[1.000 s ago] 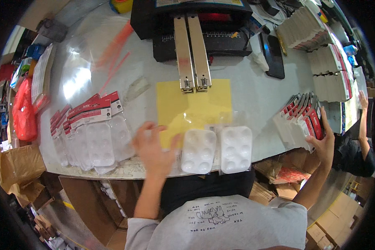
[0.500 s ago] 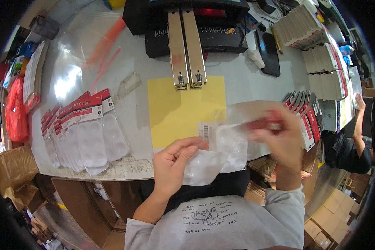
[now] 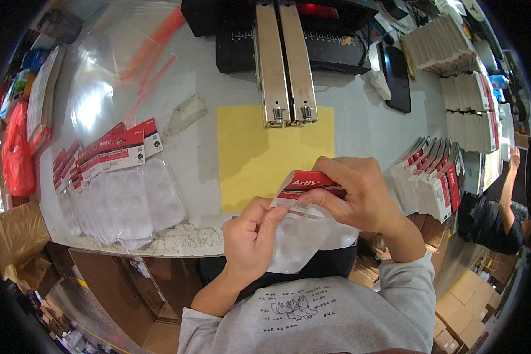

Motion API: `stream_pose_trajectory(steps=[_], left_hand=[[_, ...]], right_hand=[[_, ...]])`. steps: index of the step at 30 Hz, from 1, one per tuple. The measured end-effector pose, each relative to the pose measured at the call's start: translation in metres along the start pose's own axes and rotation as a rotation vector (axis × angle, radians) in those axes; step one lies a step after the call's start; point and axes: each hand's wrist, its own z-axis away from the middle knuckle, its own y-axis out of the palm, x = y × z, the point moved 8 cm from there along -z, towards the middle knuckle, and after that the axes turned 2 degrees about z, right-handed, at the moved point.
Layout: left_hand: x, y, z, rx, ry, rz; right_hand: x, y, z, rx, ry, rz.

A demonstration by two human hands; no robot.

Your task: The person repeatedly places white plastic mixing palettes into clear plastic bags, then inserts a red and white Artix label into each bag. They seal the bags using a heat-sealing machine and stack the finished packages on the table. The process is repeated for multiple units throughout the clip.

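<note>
Close above the table's front edge, my left hand (image 3: 249, 239) pinches the top left of a translucent white plastic palette (image 3: 294, 243) with round wells. A folded red and white header card (image 3: 301, 184) sits at the palette's top end. My right hand (image 3: 360, 197) is closed on the card's right side, thumb on the front and fingers behind. The left fingertips touch the card's lower left corner. Part of another white palette (image 3: 339, 237) shows under my right hand. Whether the card encloses the plastic's top edge is hidden by my fingers.
Beyond my hands lies a yellow sheet (image 3: 271, 147) under the two metal arms of a black stapling machine (image 3: 286, 65). Carded palettes (image 3: 121, 200) overlap at the left. Header cards (image 3: 425, 183) stand stacked at the right, near a black phone (image 3: 397, 79). A person (image 3: 495, 218) is at far right.
My right hand has brought the red card left onto the palette's top end, and both hands now meet there. The view has shifted slightly.
</note>
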Motion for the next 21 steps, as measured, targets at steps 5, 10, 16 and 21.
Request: stream_pose_trajectory(steps=[5,10,16,21], left_hand=[[0.001,0.003,-0.001,-0.009,-0.016,0.094],[-0.005,0.003,0.001,-0.091,0.068,-0.016],[0.002,-0.019,-0.003,-0.24,0.051,0.117],[0.006,-0.021,-0.006,-0.242,0.037,0.074]], right_hand=[[0.002,-0.001,-0.002,0.042,-0.104,0.13],[-0.001,-0.003,-0.003,-0.025,-0.139,0.22],[-0.056,0.009,0.027,0.129,0.417,-0.472],[-0.062,0.029,0.048,0.168,0.544,-0.839]])
